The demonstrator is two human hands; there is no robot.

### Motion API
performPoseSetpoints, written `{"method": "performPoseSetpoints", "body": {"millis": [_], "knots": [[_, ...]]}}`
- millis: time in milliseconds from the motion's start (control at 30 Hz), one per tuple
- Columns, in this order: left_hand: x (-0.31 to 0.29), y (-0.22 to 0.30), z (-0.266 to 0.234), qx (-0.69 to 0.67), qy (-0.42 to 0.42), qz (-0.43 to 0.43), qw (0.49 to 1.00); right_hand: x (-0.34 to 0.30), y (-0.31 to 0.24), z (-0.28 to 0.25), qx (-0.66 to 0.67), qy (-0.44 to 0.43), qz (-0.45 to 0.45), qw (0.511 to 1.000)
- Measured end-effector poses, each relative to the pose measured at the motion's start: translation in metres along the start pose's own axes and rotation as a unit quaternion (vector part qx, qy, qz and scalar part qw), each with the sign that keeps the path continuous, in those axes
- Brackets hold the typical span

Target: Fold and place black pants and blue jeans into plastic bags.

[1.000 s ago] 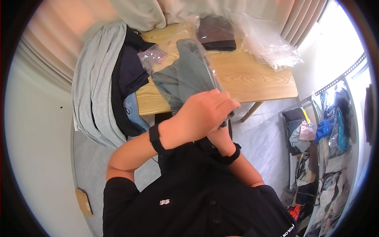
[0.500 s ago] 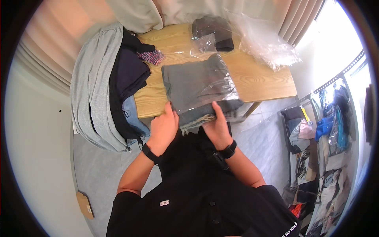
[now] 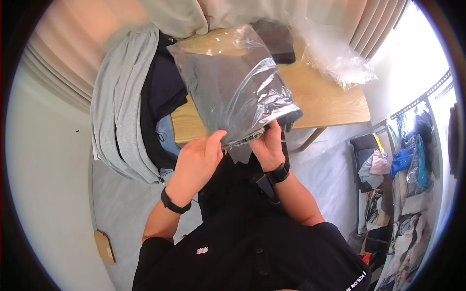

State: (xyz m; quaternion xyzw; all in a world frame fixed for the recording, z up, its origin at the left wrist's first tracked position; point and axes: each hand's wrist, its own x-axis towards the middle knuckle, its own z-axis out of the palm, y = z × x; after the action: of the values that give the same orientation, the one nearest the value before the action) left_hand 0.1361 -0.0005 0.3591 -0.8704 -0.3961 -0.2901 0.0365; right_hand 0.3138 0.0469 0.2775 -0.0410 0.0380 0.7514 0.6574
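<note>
A folded dark grey garment with a frayed near edge lies inside a clear plastic bag (image 3: 233, 92), held up over the near side of the table. My left hand (image 3: 201, 155) pinches the bag's near left corner between thumb and forefinger. On the near right, my right hand (image 3: 269, 148) is closed round the garment and bag, thumb on top and fingers underneath. The bag's far end rises loose past the garment, and glare covers part of its right side.
Clothes are heaped at the table's left: a grey garment (image 3: 121, 97), dark pieces (image 3: 167, 87) and blue denim (image 3: 166, 136). A dark folded garment (image 3: 276, 41) and clear plastic bags (image 3: 335, 58) lie on the wooden table (image 3: 335, 104). Shelves of clothes (image 3: 388, 194) stand at right.
The bagged garment has been lifted and tilted, its far end now higher and further left. More plastic covers the near edge. My left hand has shifted its hold slightly.
</note>
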Motion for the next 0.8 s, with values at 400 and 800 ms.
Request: {"method": "performPoseSetpoints", "body": {"millis": [400, 800], "knots": [[-0.031, 0.012, 0.013, -0.004, 0.003, -0.128, 0.992, 0.004, 0.003, 0.005, -0.167, 0.06, 0.036, 0.983], [0.051, 0.015, 0.048, 0.063, -0.092, -0.017, 0.994, -0.029, 0.017, -0.019, -0.442, 0.054, -0.095, 0.89]]}}
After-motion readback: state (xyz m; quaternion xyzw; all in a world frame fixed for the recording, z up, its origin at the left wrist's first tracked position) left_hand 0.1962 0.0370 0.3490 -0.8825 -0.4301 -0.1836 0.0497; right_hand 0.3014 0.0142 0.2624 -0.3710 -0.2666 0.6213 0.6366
